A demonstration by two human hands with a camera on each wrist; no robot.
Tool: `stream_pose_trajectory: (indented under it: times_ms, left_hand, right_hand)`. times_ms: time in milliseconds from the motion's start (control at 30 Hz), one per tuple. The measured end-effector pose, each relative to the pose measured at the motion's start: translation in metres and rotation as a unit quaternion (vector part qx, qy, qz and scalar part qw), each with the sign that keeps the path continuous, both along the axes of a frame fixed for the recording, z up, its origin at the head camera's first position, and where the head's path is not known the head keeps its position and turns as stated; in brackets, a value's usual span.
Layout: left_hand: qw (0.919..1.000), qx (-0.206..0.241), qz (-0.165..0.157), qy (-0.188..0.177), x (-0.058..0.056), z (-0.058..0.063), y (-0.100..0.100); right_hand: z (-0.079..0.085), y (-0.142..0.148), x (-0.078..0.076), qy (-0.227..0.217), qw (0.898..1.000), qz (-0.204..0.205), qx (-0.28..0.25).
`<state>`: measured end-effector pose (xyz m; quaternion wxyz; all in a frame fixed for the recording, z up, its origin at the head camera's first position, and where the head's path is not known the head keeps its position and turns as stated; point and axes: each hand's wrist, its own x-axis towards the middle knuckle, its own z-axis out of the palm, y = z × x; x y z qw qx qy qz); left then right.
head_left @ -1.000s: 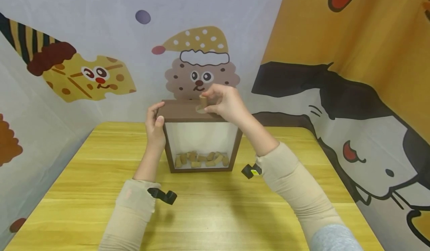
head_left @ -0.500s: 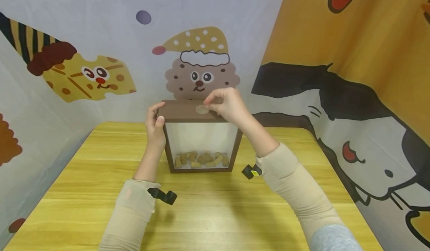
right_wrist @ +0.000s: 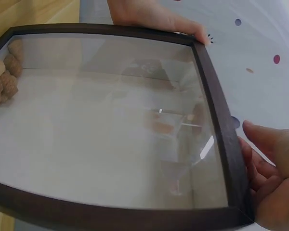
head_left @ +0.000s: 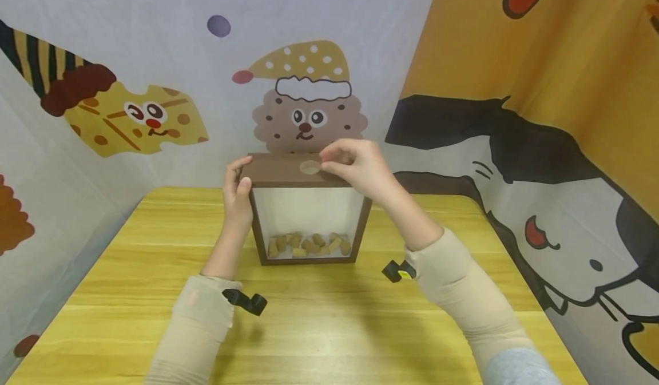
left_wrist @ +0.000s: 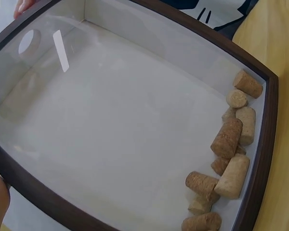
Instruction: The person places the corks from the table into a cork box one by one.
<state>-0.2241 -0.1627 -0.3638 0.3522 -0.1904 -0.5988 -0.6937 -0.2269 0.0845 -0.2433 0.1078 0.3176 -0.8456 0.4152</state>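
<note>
A brown shadow box (head_left: 275, 173) with a clear front stands upright on the table. Tan corks (left_wrist: 234, 177) lie in a heap along its bottom inside. Its top has a round hole (head_left: 310, 167), right of the middle. My left hand (head_left: 238, 196) grips the box at its upper left corner, thumb toward the front. Just right of the hole, my right hand (head_left: 362, 167) hovers at the top with fingers loosely bent and thumb apart from them. Nothing shows between its fingers. In the right wrist view, the right hand's fingers (right_wrist: 260, 168) are close beside the dark top edge.
The wood-patterned table (head_left: 319, 328) spreads around the box. Behind it hangs a pale cloth (head_left: 170, 42) printed with cartoon figures, and an orange section (head_left: 479, 42) hangs at the right. A small black camera is strapped at each wrist.
One second ago my right hand pinched a cork upright over the hole. The cork has left the fingers, and the heap inside has shifted. My right hand has drawn slightly right; the left keeps its grip.
</note>
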Motion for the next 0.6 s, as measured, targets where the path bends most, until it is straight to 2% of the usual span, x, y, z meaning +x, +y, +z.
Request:
stream_pose_trajectory:
  times_ms: [233, 333, 400, 500, 600]
  left_hand:
    - [0.9973, -0.056, 0.001, -0.048, 0.005, 0.007, -0.009]
    - [0.9925, -0.095, -0.006, -0.077, 0.017, 0.019, -0.012]
    - [0.9862, -0.133, -0.011, -0.098, 0.028, 0.03, -0.014]
    - [0.9717, -0.199, -0.028, -0.125, 0.045, 0.046, -0.02]
    - [0.9544, -0.268, -0.028, -0.129, 0.045, 0.042, -0.039]
  right_hand:
    - [0.003, 0.027, 0.016, 0.015, 1.0, -0.019, -0.018]
    - [0.002, 0.042, 0.023, 0.042, 0.998, -0.03, -0.023]
    - [0.0, 0.053, 0.027, 0.058, 0.997, -0.04, -0.021]
    - [-0.008, 0.073, 0.032, 0.094, 0.994, -0.057, -0.013]
    - [-0.019, 0.097, 0.036, 0.128, 0.989, -0.072, 0.005]
